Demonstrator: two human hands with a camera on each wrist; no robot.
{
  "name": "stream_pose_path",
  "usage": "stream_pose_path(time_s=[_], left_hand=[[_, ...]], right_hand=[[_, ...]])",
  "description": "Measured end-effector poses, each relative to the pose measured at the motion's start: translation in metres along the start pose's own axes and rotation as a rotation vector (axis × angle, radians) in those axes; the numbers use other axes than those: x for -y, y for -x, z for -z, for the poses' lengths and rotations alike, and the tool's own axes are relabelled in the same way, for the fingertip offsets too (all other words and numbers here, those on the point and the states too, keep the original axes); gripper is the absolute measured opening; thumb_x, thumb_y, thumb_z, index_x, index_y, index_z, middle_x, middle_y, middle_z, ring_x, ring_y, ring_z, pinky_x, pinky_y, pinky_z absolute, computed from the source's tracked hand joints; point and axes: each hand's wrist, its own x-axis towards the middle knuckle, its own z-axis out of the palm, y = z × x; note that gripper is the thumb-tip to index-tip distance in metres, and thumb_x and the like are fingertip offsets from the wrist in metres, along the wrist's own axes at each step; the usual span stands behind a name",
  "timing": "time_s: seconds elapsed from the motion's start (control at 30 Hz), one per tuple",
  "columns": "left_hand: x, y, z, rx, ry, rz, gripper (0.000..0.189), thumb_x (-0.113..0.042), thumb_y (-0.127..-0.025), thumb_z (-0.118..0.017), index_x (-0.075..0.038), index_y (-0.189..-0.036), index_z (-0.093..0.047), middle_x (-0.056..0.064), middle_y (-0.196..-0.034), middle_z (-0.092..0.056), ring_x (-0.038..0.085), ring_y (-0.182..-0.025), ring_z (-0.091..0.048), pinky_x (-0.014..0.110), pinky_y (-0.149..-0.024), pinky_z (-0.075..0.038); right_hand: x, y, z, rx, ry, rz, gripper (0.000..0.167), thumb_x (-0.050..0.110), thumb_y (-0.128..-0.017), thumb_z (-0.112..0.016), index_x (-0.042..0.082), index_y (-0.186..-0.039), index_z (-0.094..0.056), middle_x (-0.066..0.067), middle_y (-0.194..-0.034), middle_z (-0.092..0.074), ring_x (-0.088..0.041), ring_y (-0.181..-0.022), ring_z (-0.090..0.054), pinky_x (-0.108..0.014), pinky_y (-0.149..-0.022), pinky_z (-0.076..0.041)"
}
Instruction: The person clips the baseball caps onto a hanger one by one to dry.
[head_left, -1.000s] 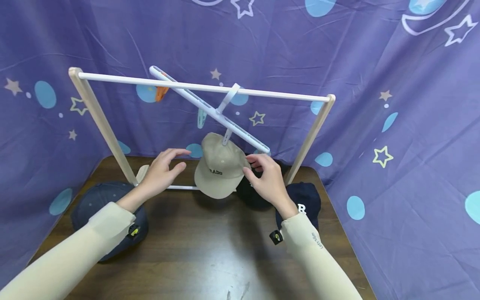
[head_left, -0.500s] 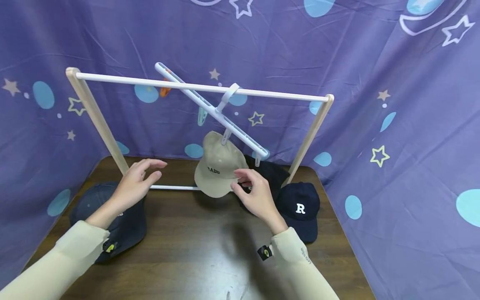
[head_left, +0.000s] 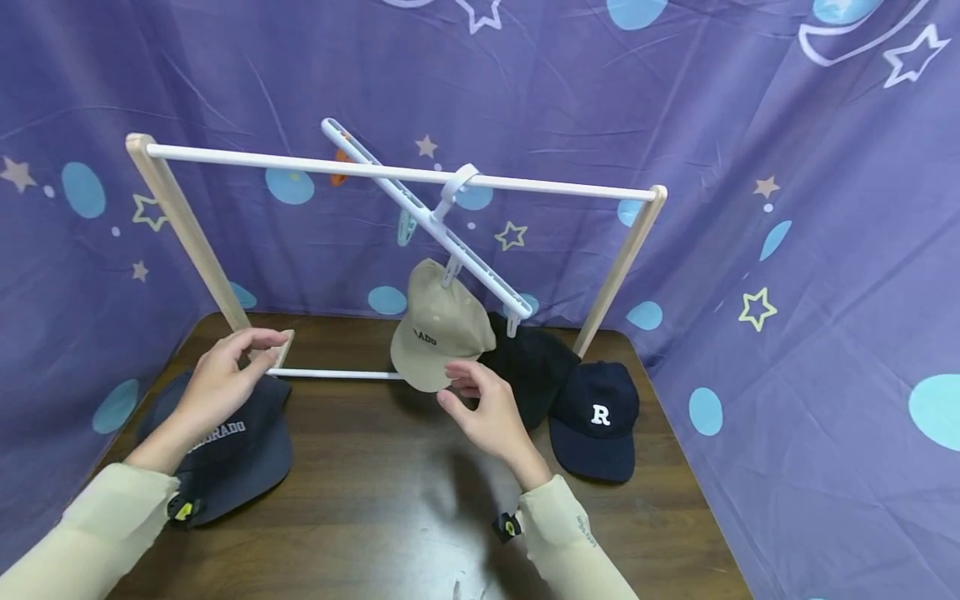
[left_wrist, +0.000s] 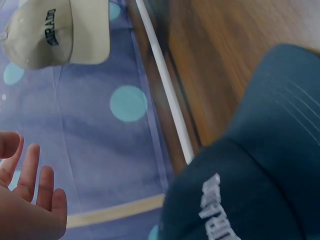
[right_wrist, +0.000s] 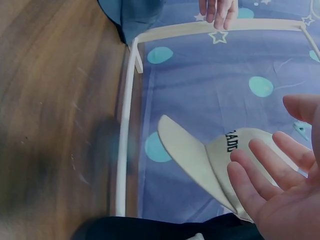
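Note:
A beige cap (head_left: 442,329) with dark lettering hangs from a clip of the light-blue hanger (head_left: 431,223), which is hooked over the rack's top bar. My right hand (head_left: 483,408), fingers relaxed and holding nothing, is in front of the beige cap's brim and overlaps it in the head view. Over the dark blue-grey cap (head_left: 243,458) at the left hovers my left hand (head_left: 225,379), loosely bent and holding nothing. The left wrist view shows that dark cap's white lettering (left_wrist: 215,210) close by, with the beige cap farther off.
A wooden rack with a white top bar (head_left: 300,162) spans the back of the brown table (head_left: 360,500). Behind the right hand lie a black cap (head_left: 532,367) and a navy cap (head_left: 596,417) marked R. Further clips, orange (head_left: 340,167) and teal (head_left: 406,227), hang from the hanger.
Both hands have drawn away from beside the beige cap, the left hand leftward over the dark cap, the right hand down and leftward. The hanger has turned slightly with the cap still clipped on.

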Motion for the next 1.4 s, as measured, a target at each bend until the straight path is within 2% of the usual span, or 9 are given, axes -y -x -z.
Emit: stream_pose_path(time_s=[0.2,0.4,0.7,0.93,1.07,1.17,1.3,1.37,1.4], left_hand=[[0.024,0.007,0.014,-0.046,-0.048,0.025,0.030,-0.028,-0.110,-0.060,-0.014,-0.136,-0.068,0.009,-0.125,-0.066,-0.011,-0.105,-0.046,0.022,-0.084,-0.037],[0.049,0.018,0.025,-0.061,-0.069,0.062,0.029,-0.026,-0.110,-0.060,-0.013,-0.135,-0.068,0.007,-0.123,-0.066,-0.015,-0.102,-0.046,0.017,-0.082,-0.036],[0.084,0.023,0.037,-0.128,-0.032,0.111,0.029,-0.020,-0.109,-0.060,-0.003,-0.132,-0.066,-0.034,-0.108,-0.056,-0.018,-0.094,-0.049,0.006,-0.077,-0.035],[0.112,0.026,0.044,-0.133,-0.085,0.213,0.036,-0.027,-0.110,-0.058,-0.002,-0.136,-0.063,-0.040,-0.103,-0.048,-0.020,-0.092,-0.042,0.014,-0.075,-0.034],[0.125,0.028,0.049,-0.128,-0.124,0.290,0.043,-0.034,-0.110,-0.055,-0.004,-0.140,-0.061,-0.032,-0.107,-0.049,-0.020,-0.093,-0.037,0.023,-0.078,-0.033],[0.132,0.030,0.051,-0.118,-0.138,0.342,0.048,-0.038,-0.111,-0.052,-0.003,-0.143,-0.059,-0.012,-0.116,-0.059,-0.014,-0.096,-0.039,0.028,-0.080,-0.032],[0.137,0.032,0.053,-0.083,-0.133,0.400,0.054,-0.039,-0.112,-0.046,0.001,-0.148,-0.053,0.023,-0.138,-0.056,0.023,-0.112,-0.053,0.039,-0.088,-0.034],[0.140,0.032,0.054,-0.066,-0.117,0.426,0.057,-0.039,-0.113,-0.043,0.003,-0.150,-0.049,0.032,-0.147,-0.049,0.047,-0.126,-0.047,0.049,-0.096,-0.035],[0.142,0.033,0.054,-0.057,-0.106,0.439,0.058,-0.040,-0.113,-0.041,0.004,-0.152,-0.047,0.033,-0.150,-0.046,0.053,-0.132,-0.043,0.055,-0.100,-0.034]], right_hand=[[-0.004,0.005,-0.011,0.022,-0.026,-0.022,0.040,0.018,-0.098,-0.078,0.000,-0.132,-0.067,-0.020,-0.122,-0.073,-0.035,-0.110,-0.073,-0.042,-0.094,-0.060],[-0.004,0.009,-0.019,0.061,-0.033,-0.070,0.042,0.017,-0.097,-0.079,0.000,-0.134,-0.066,-0.013,-0.125,-0.073,-0.022,-0.114,-0.071,-0.040,-0.097,-0.059],[-0.008,0.015,-0.031,0.076,-0.035,-0.064,0.038,0.016,-0.096,-0.079,0.004,-0.131,-0.068,-0.009,-0.122,-0.074,-0.021,-0.112,-0.072,-0.039,-0.096,-0.060],[-0.010,0.017,-0.041,0.111,-0.050,-0.080,0.039,0.016,-0.096,-0.079,0.006,-0.132,-0.068,-0.010,-0.123,-0.074,-0.021,-0.112,-0.072,-0.044,-0.097,-0.059],[-0.008,0.017,-0.045,0.134,-0.054,-0.100,0.040,0.017,-0.097,-0.079,0.007,-0.133,-0.067,-0.009,-0.125,-0.073,-0.021,-0.112,-0.072,-0.041,-0.099,-0.058],[-0.009,0.018,-0.048,0.147,-0.048,-0.116,0.040,0.018,-0.097,-0.078,0.008,-0.134,-0.067,-0.008,-0.126,-0.073,-0.019,-0.113,-0.072,-0.036,-0.100,-0.057],[-0.009,0.019,-0.052,0.159,-0.045,-0.123,0.041,0.020,-0.098,-0.078,0.010,-0.136,-0.066,-0.006,-0.127,-0.073,-0.017,-0.115,-0.071,-0.034,-0.101,-0.056],[-0.009,0.020,-0.053,0.163,-0.044,-0.122,0.040,0.022,-0.099,-0.078,0.011,-0.136,-0.066,-0.006,-0.127,-0.073,-0.017,-0.115,-0.071,-0.035,-0.101,-0.056],[-0.009,0.021,-0.054,0.166,-0.042,-0.124,0.041,0.023,-0.099,-0.078,0.011,-0.136,-0.066,-0.005,-0.127,-0.073,-0.017,-0.116,-0.071,-0.035,-0.101,-0.056]])
